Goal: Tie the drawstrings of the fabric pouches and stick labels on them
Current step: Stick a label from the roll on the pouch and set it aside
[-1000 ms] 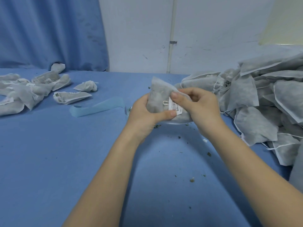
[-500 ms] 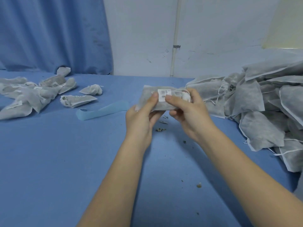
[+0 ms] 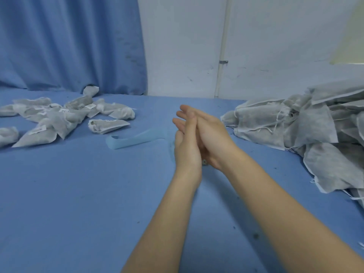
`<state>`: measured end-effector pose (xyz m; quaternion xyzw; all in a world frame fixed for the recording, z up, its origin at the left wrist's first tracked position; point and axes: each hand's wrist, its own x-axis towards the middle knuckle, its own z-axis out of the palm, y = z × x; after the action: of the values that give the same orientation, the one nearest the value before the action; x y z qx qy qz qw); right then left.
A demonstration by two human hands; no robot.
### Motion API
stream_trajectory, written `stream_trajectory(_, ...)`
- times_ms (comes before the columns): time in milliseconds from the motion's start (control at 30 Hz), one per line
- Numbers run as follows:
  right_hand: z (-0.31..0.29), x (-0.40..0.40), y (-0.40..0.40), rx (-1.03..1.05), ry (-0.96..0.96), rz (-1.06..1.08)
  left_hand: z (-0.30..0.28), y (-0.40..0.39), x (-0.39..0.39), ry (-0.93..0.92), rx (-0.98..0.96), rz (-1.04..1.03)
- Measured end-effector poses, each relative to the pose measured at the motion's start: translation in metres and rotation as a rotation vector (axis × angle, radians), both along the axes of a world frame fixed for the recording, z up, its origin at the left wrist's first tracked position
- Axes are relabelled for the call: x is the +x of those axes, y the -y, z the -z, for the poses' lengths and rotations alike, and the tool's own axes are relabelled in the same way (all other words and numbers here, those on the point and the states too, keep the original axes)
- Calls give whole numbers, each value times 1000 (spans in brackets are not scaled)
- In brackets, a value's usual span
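Observation:
My left hand (image 3: 187, 143) and my right hand (image 3: 213, 137) are pressed palm to palm above the blue table (image 3: 78, 194), fingers straight and pointing away from me. A small grey bit (image 3: 204, 162) shows between the heels of the palms; the pouch I held a moment ago is otherwise hidden. Several tied, labelled pouches (image 3: 59, 119) lie at the left. A big heap of flat grey pouches with loose drawstrings (image 3: 315, 127) lies at the right.
A pale blue strip of backing paper (image 3: 136, 139) lies just left of my hands. One tied pouch (image 3: 107, 126) sits apart, nearest the strip. A blue curtain (image 3: 69, 42) and a white wall stand behind the table. Dark crumbs dot the cloth.
Both hands held the labelled pouch flat between fingers and thumbs; now the palms have closed together over it, fingers straightened, and the pouch is out of sight.

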<state>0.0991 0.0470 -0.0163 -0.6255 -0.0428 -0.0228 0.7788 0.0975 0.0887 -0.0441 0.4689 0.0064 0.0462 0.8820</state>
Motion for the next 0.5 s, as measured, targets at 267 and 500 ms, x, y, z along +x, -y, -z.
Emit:
stream_trajectory(267,2,-52,91,-347,191,332,11,55,-31,165,442,348)
stream_trajectory(500,20,-74,155,-921,410,832,7,132,-34,384,1093,394)
